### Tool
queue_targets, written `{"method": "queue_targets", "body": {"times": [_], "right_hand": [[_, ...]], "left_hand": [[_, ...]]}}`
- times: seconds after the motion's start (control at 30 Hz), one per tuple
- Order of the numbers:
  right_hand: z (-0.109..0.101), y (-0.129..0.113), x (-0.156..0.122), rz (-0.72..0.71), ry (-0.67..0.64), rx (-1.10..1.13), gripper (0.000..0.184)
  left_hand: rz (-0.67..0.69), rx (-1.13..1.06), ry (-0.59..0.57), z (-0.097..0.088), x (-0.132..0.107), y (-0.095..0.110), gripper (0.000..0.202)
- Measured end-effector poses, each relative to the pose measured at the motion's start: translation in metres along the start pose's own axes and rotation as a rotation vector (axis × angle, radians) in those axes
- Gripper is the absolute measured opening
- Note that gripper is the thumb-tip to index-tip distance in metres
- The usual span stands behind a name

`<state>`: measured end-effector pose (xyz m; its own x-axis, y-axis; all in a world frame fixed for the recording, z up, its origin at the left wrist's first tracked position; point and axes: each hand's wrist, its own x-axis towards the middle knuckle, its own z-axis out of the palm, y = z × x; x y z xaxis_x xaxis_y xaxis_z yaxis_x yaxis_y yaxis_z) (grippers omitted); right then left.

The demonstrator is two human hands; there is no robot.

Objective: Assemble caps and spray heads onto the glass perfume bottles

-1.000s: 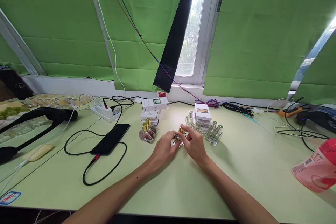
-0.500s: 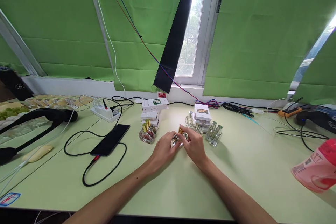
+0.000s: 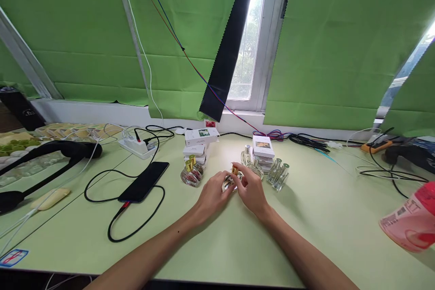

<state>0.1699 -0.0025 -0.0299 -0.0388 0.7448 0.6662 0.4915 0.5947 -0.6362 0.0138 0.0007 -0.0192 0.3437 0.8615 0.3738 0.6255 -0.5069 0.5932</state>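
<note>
A small glass perfume bottle with a gold cap stands between my hands on the pale green table. My left hand is closed around the left side of its glass body. The fingers of my right hand pinch the gold cap from the right, hiding part of it. Left of my hands, two perfume bottles with gold caps and reddish contents stand together. Just beyond my right hand are clear round bottles, and to their right a pair of slim clear bottles.
White boxes are stacked behind the bottles, one stack on the left and another on the right. A phone with a black cable lies left. A power strip, headphones and a pink pouch are farther out.
The view has shifted slightly, moving everything a few pixels. Both hands keep their places at the bottle, with the right fingers still at the gold cap.
</note>
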Motion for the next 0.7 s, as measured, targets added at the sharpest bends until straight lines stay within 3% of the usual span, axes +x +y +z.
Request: {"method": "queue_targets", "body": {"times": [0.7], "right_hand": [[-0.0015, -0.0020, 0.0030, -0.007, 0.080, -0.070, 0.029]], "left_hand": [[0.001, 0.015, 0.006, 0.0035, -0.0001, -0.0046, 0.014]]}}
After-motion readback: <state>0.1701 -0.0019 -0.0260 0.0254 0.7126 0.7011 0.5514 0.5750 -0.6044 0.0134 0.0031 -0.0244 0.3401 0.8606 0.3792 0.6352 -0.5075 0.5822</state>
